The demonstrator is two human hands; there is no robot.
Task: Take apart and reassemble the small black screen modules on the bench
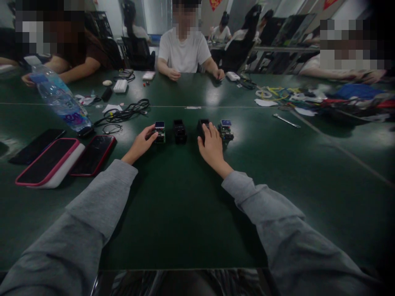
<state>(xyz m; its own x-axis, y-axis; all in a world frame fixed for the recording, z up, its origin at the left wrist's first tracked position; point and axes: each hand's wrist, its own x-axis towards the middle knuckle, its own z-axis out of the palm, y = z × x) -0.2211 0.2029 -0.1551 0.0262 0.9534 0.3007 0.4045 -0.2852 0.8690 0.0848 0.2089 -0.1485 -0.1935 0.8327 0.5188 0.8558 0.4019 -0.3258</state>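
Observation:
My left hand (142, 144) is at the left side of a small circuit board (160, 135) that has a little screen on top. Its thumb and fingers close on the board's left edge. Just right of that board a black plastic case (179, 130) stands on the table. My right hand (212, 147) rests with spread fingers over a second black case (203, 122), partly hiding it. Beside those fingers, on the right, another circuit board with a small screen (226, 128) stands on the tabletop.
A green table (182, 205) spans the view. Phones (94, 154), a pink-rimmed case (49, 162), water bottles (61, 98) and black cables (129, 110) lie left. A wrench (286, 121) and bundled wires (327, 98) are right. People sit across the table.

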